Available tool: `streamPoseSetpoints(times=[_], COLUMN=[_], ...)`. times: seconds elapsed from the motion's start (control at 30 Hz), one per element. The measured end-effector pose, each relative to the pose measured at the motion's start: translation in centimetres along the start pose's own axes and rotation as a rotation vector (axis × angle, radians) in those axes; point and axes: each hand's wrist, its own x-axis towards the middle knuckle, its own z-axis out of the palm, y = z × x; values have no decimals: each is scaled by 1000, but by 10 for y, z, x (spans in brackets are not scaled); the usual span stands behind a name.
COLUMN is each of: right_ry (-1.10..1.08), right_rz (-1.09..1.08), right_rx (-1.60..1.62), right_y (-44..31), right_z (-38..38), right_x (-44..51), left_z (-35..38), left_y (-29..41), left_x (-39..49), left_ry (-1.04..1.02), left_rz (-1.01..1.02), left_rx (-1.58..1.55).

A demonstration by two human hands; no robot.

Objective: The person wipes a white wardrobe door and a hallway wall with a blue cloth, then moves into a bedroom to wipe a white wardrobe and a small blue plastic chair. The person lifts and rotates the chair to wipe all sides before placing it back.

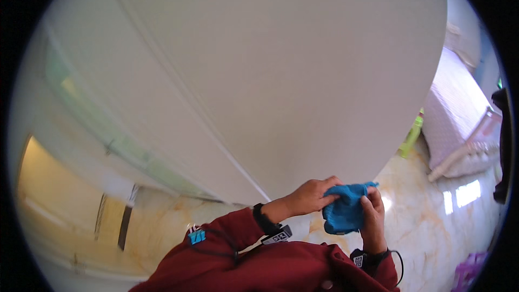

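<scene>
A folded blue cloth [346,211] hangs between my two hands, in front of my chest. My left hand [312,195] grips its upper left edge, fingers partly tucked behind the fabric. On the other side, my right hand [373,213] pinches the cloth with the thumb in front. Both wrists carry black straps with small devices, and the sleeves are dark red. Directly ahead of the hands rises a large plain whitish panel [292,89], which looks like a door or cabinet side; a gap between it and the cloth cannot be judged.
A bed [454,101] with a pale quilted cover stands at the right, with a lime-green object [412,136] on the floor near it. Glossy marbled tiles [421,219] lie below. Something purple [470,269] is at lower right. A lit doorway [52,174] shows at left.
</scene>
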Motion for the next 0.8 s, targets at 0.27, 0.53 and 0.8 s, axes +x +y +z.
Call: streamPoseSetpoints(times=[0.27,0.53,0.8], right_ry=[-356,-501,133], right_rz=[-529,-1281,-1397], right_rx=[-622,-1096,-1547], right_y=[-25,-13,-62], right_z=[126,271,184], right_x=[78,109,137], left_z=[-112,-153,-195], left_y=[-19,-50,-28], left_x=[-36,-107,-93], left_ry=[530,1214,1050], left_rz=[499,581,870], left_rx=[124,181,926])
